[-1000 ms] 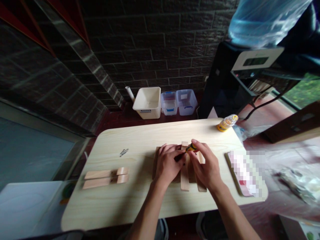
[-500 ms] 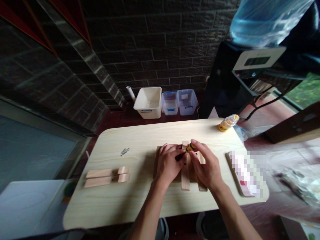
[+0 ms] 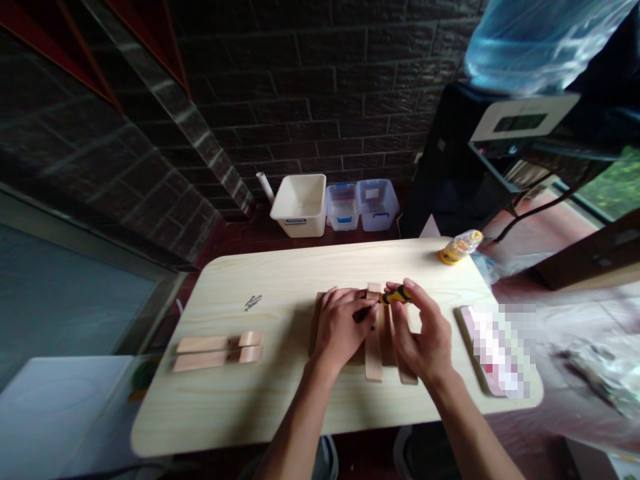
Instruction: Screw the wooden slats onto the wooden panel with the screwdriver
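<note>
A yellow and black screwdriver is pinched in the fingers of my right hand, its tip pointing left. My left hand rests on a brown wooden board, its fingers closed near the screwdriver's tip; whatever small piece they hold is hidden. Between my hands a light wooden strip lies across the board, with a small block at its far end and a dark hole. A second strip runs partly under my right hand.
Two wooden strips with blocks lie at the table's left. Dark screws are grouped nearby. A clear and yellow bottle stands at the back right corner, a pinkish flat case at the right. Bins stand beyond the table.
My right hand has shifted slightly right with the screwdriver, and more of its handle shows, now lying flatter. My left hand stays on the board. The view has shifted slightly.
</note>
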The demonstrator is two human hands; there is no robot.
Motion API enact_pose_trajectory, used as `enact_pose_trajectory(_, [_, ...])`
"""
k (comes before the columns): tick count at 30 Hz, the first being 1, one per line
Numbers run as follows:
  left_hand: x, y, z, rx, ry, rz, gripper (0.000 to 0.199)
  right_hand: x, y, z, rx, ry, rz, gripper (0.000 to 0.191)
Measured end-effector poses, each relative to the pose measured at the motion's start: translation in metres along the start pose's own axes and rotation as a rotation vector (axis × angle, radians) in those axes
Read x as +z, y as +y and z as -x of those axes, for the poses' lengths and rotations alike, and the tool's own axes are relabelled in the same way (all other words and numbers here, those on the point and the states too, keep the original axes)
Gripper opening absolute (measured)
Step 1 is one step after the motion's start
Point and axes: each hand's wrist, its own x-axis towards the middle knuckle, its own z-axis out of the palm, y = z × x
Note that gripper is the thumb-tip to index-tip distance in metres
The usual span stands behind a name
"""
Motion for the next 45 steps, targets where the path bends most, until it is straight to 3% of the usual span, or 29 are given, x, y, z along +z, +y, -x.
enact_pose_trajectory(20, [-0.001, 0.001, 0.0, -0.019, 0.002, 0.016, 0.01, -0.002, -0.006, -0.007, 0.001, -0.101, -0.002, 0.057])
enact_pose_trajectory(29, [0.0, 0.0, 0.0, -0.006, -0.004, -0.007, 0.007, -0.003, -0.01, -0.012, -0.027, -0.039, 0.0, 0.051])
enact_pose_trajectory(39, [-0.002, 0.002, -0.001, -0.032, -0.023, -0.003, 0.008, -0.004, -0.01, -0.018, -0.03, -0.053, -0.007, 0.038])
enact_pose_trajectory(45, [-0.001, 0.003, -0.001, -0.03, -0.011, 0.001, 0.009, 0.005, -0.008, -0.01, 0.07, -0.03, -0.081, 0.04])
